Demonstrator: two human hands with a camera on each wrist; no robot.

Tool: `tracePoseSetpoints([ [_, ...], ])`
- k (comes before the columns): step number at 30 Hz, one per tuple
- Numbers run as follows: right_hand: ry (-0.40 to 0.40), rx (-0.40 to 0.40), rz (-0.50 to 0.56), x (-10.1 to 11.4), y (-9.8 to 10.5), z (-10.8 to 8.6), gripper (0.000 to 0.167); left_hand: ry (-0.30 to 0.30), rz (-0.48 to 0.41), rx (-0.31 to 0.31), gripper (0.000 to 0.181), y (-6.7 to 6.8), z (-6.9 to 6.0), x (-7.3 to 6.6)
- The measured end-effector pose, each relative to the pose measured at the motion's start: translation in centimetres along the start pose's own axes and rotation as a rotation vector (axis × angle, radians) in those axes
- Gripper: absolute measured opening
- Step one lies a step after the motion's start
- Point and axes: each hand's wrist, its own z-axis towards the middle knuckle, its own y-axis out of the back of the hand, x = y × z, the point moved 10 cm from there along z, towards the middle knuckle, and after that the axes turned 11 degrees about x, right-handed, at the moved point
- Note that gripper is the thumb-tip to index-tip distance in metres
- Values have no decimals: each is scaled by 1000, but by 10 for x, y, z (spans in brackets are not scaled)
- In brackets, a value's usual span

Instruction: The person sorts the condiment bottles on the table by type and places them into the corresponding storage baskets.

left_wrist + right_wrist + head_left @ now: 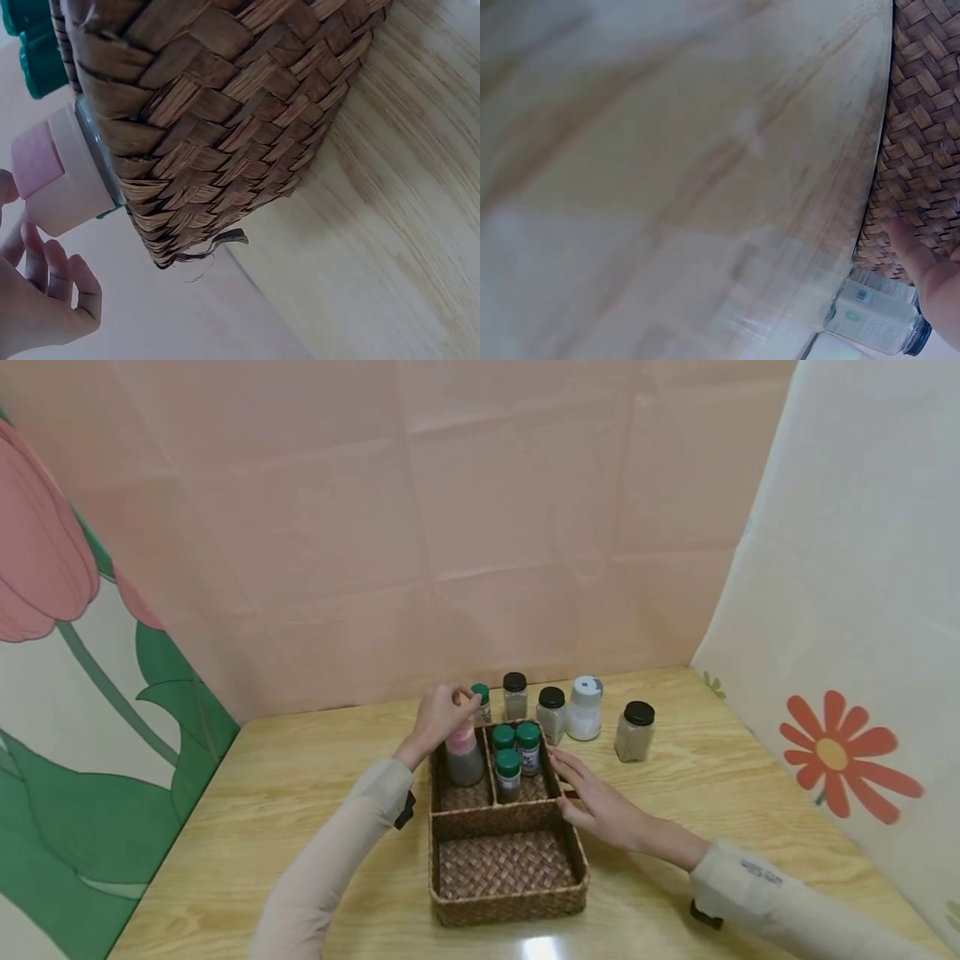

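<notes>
A brown woven basket point(510, 906) with compartments stands on the table. My left hand point(442, 718) is over its back left compartment, fingertips pinching the top of a pink-capped seasoning jar point(465, 764). The pink top point(37, 160) shows beside the fingers in the left wrist view. In the back right compartment stand several green-capped spice jars point(507, 774). My right hand point(603, 810) rests against the basket's right side with its fingers extended. A fingertip touches the weave point(922, 150) in the right wrist view. The front compartment has a bare woven floor.
Behind the basket are another green-capped jar point(482, 702), a black-capped jar point(515, 696), a second black-capped jar point(552, 714) and a white-capped bottle point(585, 708). A further black-capped jar point(635, 732) stands to the right. Printed cloths point(525, 527) border the wooden table point(322, 777).
</notes>
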Motion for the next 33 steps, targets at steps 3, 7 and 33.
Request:
tracePoseSetpoints([
  [3,-5,0,7,2,0,1,65,10,20,-23,19,4,2,0],
  [7,-23,4,6,0,1,1,65,35,64,-42,19,5,4,-2],
  [33,-6,11,23,1,0,0,66,170,237,42,42,-16,24,17],
])
